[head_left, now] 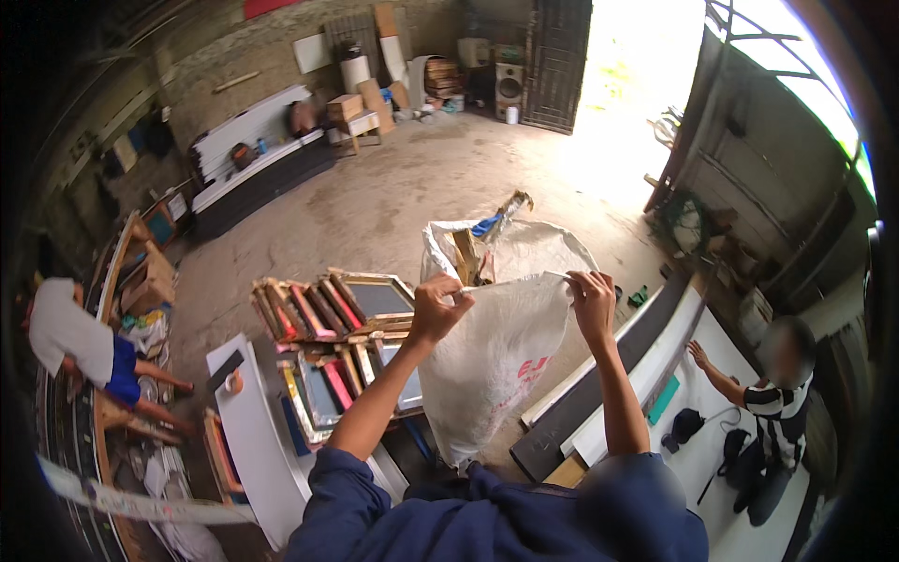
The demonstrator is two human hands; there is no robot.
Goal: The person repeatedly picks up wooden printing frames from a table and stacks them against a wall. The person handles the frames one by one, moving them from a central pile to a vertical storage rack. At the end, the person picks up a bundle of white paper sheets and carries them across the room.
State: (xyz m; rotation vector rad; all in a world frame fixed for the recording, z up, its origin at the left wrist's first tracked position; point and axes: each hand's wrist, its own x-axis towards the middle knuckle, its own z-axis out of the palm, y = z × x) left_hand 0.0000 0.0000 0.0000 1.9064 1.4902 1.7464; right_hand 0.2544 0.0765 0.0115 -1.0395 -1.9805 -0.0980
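A large white woven sack (487, 361) with red print stands upright in front of me, its mouth spread wide. My left hand (438, 307) is closed on the near rim at its left side. Farther right, my right hand (592, 302) pinches the same rim, and the edge is stretched between the two. Inside the sack are pieces of wood (465, 255) and a blue scrap (487, 225); a stick (513, 204) pokes out past the far rim. How full the lower part is stays hidden by the sack's side.
Stacked wooden frames (318, 309) lie left of the sack, beside a white board (253, 421). Long dark and white panels (599, 375) lie to the right. One person (777, 403) kneels at far right; another person (80, 328) bends over at far left.
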